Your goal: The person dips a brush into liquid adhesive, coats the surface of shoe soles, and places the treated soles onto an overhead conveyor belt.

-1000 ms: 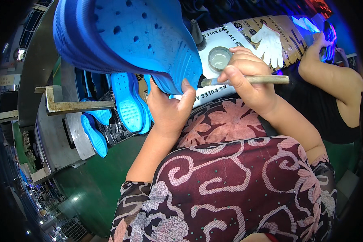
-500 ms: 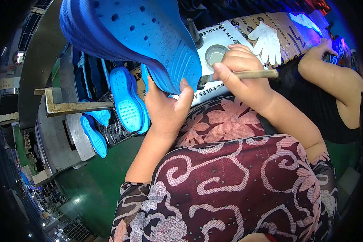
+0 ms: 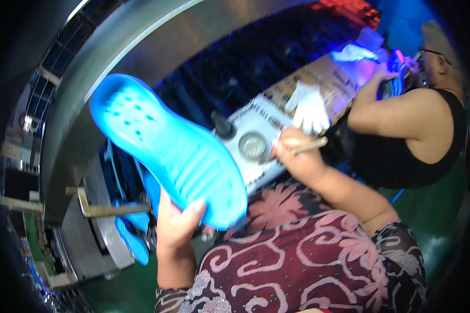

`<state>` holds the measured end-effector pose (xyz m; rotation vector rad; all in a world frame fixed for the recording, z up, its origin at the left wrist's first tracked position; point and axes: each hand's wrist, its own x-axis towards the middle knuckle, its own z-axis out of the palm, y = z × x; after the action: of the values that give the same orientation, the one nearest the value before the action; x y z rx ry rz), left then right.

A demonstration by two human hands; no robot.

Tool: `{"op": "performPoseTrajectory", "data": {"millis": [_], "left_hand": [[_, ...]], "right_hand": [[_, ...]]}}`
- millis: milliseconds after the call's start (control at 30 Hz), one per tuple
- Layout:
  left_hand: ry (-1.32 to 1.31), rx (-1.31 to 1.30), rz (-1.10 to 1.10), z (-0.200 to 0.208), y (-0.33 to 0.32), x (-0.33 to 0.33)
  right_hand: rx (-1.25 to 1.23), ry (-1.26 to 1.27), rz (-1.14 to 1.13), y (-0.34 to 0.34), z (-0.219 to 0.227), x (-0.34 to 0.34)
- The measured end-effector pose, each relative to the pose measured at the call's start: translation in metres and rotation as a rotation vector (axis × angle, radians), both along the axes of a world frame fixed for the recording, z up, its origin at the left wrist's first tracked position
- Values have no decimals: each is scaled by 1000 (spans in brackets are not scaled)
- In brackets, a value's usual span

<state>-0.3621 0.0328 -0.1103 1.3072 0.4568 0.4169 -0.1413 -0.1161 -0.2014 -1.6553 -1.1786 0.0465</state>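
Observation:
A bright blue shoe sole (image 3: 177, 151) with small holes at one end and ridges at the other is tilted up, its near end in my left hand (image 3: 178, 221). The thumb lies over its surface; the other fingers are hidden behind it. My right hand (image 3: 300, 154) is closed round a brush (image 3: 310, 146) with a wooden handle, its bristle end low beside a small round glass dish (image 3: 253, 146). Whether the bristles touch the dish's rim I cannot tell. The dish stands on a white printed sheet (image 3: 261, 112), next to a dark upright object (image 3: 223, 125).
More blue soles (image 3: 131, 240) lie at the left, near a metal bracket (image 3: 115, 209). A white glove (image 3: 309, 108) rests on brown cardboard (image 3: 326, 78). At the right sits a co-worker (image 3: 412, 135) in a black top. A curved metal machine edge (image 3: 156, 36) runs behind the sole.
The brush has left the sole's edge and dropped toward the dish. The sole has come lower and turned more face-up in my left hand. My view has shifted, showing more of the co-worker.

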Motion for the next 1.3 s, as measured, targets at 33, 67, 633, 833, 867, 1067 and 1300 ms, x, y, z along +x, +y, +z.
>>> {"op": "performPoseTrajectory", "data": {"millis": [33,67,633,833,867,1067,1300], "left_hand": [[-17,-92,-152,7,2,3],[-23,-183,-302,11,5,12],[-365,-84,-248,84,-14,266],[239,474,136,-65,55,79],[336,768,299,-90,69,33],[1012,1133,580,-170,102,-151],[1208,832,518,-201,110,-166]], "right_hand": [[25,-1,-27,-4,-3,3],[49,2,-48,-4,-8,6],[52,371,-110,-41,-24,46],[22,512,-61,-36,-38,38],[24,510,-59,-34,-42,35],[-114,668,46,-13,-45,19],[-189,693,68,10,-39,18]]}}
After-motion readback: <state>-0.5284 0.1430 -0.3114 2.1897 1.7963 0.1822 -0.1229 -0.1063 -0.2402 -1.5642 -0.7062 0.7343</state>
